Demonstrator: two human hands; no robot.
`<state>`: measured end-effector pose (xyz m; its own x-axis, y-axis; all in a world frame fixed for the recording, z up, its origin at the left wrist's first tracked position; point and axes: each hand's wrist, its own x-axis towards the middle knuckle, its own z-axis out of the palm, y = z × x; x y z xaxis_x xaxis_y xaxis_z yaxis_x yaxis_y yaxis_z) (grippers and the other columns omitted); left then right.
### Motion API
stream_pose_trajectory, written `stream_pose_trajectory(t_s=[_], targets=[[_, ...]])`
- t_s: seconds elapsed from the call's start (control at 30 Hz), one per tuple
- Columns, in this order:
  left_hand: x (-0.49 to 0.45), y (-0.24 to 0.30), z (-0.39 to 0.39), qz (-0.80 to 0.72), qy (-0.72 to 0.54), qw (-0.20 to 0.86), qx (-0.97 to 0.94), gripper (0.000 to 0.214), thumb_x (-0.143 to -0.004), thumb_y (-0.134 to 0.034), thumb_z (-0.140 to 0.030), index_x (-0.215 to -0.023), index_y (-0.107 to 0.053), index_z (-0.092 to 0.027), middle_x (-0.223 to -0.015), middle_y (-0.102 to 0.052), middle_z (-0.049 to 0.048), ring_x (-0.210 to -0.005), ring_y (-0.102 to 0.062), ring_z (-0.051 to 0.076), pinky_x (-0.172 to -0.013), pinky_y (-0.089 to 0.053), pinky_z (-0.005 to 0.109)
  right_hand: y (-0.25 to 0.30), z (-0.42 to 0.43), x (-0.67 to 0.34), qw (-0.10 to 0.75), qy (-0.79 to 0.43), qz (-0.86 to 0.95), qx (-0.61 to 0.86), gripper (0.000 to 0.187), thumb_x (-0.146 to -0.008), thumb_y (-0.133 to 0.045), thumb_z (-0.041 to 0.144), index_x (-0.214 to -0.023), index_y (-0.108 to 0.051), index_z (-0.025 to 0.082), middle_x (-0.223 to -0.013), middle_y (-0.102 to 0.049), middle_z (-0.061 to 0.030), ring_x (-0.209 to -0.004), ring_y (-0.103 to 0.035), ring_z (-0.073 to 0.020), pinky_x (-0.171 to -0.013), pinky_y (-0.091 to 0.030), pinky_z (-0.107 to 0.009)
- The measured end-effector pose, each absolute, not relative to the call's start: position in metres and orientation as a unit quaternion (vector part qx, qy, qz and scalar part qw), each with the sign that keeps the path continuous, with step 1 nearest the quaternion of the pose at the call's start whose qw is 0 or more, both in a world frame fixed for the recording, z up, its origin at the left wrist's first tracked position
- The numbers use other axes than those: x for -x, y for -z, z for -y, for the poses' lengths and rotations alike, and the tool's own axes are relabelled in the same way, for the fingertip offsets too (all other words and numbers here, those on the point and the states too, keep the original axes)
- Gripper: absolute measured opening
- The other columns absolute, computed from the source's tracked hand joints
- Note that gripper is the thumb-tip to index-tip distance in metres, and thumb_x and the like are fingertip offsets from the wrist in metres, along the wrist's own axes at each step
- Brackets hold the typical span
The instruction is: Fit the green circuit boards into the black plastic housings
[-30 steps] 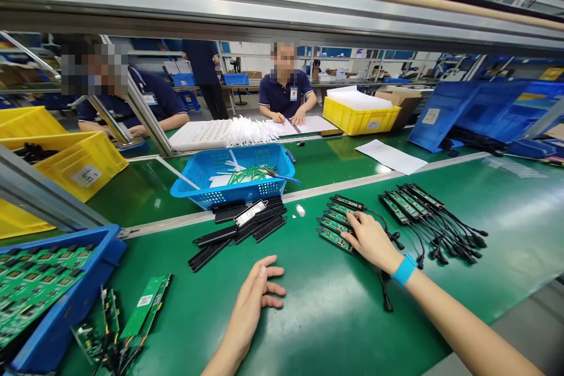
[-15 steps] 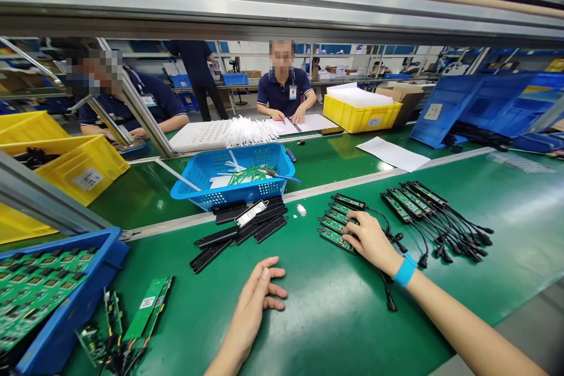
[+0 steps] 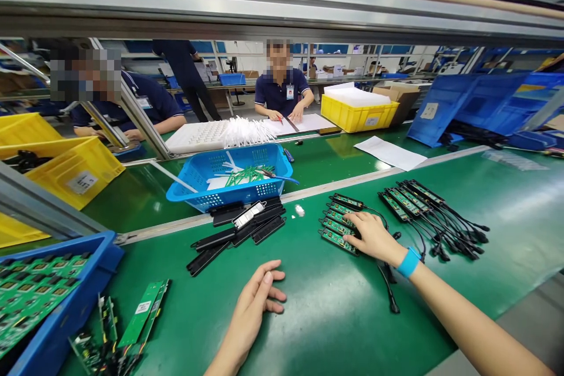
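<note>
My right hand [image 3: 371,237], with a blue wristband, lies fingers spread on a row of small green circuit boards with black cables [image 3: 339,220] on the green conveyor belt [image 3: 335,317]. It holds none of them. My left hand [image 3: 254,302] rests on the belt near the front, fingers loosely curled, with nothing in it. A second row of cabled boards [image 3: 412,200] lies to the right. Several black plastic strips [image 3: 240,226] lie ahead of my left hand.
A blue basket [image 3: 229,176] with green and white parts stands behind the strips. At the left are a blue tray of green boards [image 3: 39,294], loose boards [image 3: 132,323] and yellow bins [image 3: 74,170]. Two seated people and one standing work across the line.
Hardly anything has moved. My right hand has shifted slightly on the boards, and the view has drifted a little.
</note>
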<state>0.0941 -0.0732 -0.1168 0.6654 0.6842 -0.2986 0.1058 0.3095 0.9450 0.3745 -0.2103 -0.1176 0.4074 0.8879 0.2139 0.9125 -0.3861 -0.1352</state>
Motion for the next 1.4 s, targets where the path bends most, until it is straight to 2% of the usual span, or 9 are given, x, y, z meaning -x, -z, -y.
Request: stream_pose_trajectory(t_s=[0.23, 0.43, 0.63, 0.73, 0.93, 1.1, 1.17, 1.27, 1.4], targets=[[-0.092, 0.12, 0.069, -0.354, -0.18, 0.727, -0.56, 0.054, -0.074, -0.059, -0.059, -0.112, -0.061, -0.02, -0.102, -0.063, 0.0092, -0.069, -0.06, 0.016, -0.059, -0.053, 0.028, 0.101, 0.204, -0.362, 0.091, 0.049, 0.55, 0.829, 0.044, -0.073, -0.062, 0.039, -0.108, -0.055, 0.013, -0.096, -0.065, -0.013, -0.094, -0.058, -0.0285, -0.082, -0.039, -0.037], [-0.091, 0.119, 0.068, -0.361, -0.17, 0.719, -0.569, 0.057, -0.073, -0.059, -0.061, -0.112, -0.061, -0.019, -0.101, -0.063, 0.0092, -0.07, -0.059, 0.017, -0.059, -0.052, 0.027, 0.06, 0.227, -0.368, 0.082, 0.058, 0.5, 0.86, 0.046, -0.071, -0.061, 0.041, -0.109, -0.049, 0.018, -0.094, -0.066, -0.0065, -0.083, -0.063, -0.0219, -0.067, -0.041, -0.027], [-0.094, 0.115, 0.073, -0.36, -0.177, 0.7, -0.591, 0.051, -0.073, -0.059, -0.06, -0.105, -0.065, -0.021, -0.096, -0.065, 0.0081, -0.068, -0.059, 0.016, -0.057, -0.051, 0.026, 0.03, 0.267, -0.453, 0.0, 0.106, 0.361, 0.926, 0.051, -0.073, -0.06, 0.044, -0.111, -0.049, 0.012, -0.092, -0.067, -0.0158, -0.085, -0.063, -0.0303, -0.066, -0.04, -0.033], [-0.095, 0.116, 0.072, -0.359, -0.177, 0.692, -0.601, 0.051, -0.073, -0.059, -0.06, -0.104, -0.066, -0.02, -0.095, -0.065, 0.0081, -0.067, -0.059, 0.016, -0.056, -0.051, 0.025, 0.041, 0.281, -0.486, -0.035, 0.128, 0.301, 0.944, 0.051, -0.075, -0.06, 0.042, -0.112, -0.049, 0.008, -0.098, -0.065, -0.0221, -0.093, -0.061, -0.0351, -0.071, -0.039, -0.039], [-0.095, 0.12, 0.07, -0.348, -0.162, 0.694, -0.609, 0.055, -0.072, -0.059, -0.061, -0.107, -0.063, -0.018, -0.094, -0.064, 0.0079, -0.068, -0.058, 0.016, -0.056, -0.05, 0.025, 0.073, 0.295, -0.504, -0.047, 0.126, 0.262, 0.956, 0.041, -0.083, -0.051, 0.043, -0.11, -0.053, 0.012, -0.101, -0.065, -0.0175, -0.096, -0.059, -0.0315, -0.074, -0.041, -0.04], [-0.094, 0.123, 0.07, -0.34, -0.158, 0.691, -0.619, 0.054, -0.072, -0.06, -0.061, -0.106, -0.063, -0.019, -0.095, -0.065, 0.008, -0.07, -0.058, 0.016, -0.057, -0.05, 0.025, 0.068, 0.281, -0.49, -0.042, 0.149, 0.287, 0.945, 0.042, -0.088, -0.047, 0.038, -0.114, -0.054, 0.007, -0.107, -0.059, -0.0259, -0.099, -0.055, -0.0391, -0.075, -0.041, -0.049], [-0.093, 0.124, 0.07, -0.339, -0.157, 0.69, -0.62, 0.053, -0.072, -0.061, -0.06, -0.106, -0.063, -0.02, -0.095, -0.065, 0.0078, -0.069, -0.058, 0.016, -0.057, -0.05, 0.025, 0.068, 0.263, -0.478, -0.033, 0.148, 0.346, 0.926, 0.037, -0.092, -0.042, 0.035, -0.115, -0.056, 0.009, -0.111, -0.059, -0.0227, -0.102, -0.054, -0.035, -0.08, -0.041, -0.046], [-0.092, 0.126, 0.069, -0.338, -0.157, 0.69, -0.621, 0.052, -0.071, -0.063, -0.059, -0.106, -0.063, -0.02, -0.096, -0.064, 0.0078, -0.07, -0.059, 0.016, -0.058, -0.05, 0.026, 0.081, 0.228, -0.455, -0.022, 0.116, 0.457, 0.882, 0.033, -0.096, -0.037, 0.033, -0.117, -0.058, 0.019, -0.114, -0.06, -0.0115, -0.106, -0.053, -0.0241, -0.088, -0.041, -0.033], [-0.09, 0.127, 0.067, -0.333, -0.157, 0.69, -0.623, 0.053, -0.07, -0.064, -0.057, -0.107, -0.063, -0.02, -0.097, -0.063, 0.008, -0.07, -0.059, 0.016, -0.06, -0.051, 0.027, 0.109, 0.188, -0.425, -0.028, 0.096, 0.505, 0.857, 0.042, -0.094, -0.042, 0.029, -0.133, -0.046, 0.016, -0.114, -0.059, -0.0142, -0.101, -0.054, -0.0253, -0.08, -0.044, -0.032]])
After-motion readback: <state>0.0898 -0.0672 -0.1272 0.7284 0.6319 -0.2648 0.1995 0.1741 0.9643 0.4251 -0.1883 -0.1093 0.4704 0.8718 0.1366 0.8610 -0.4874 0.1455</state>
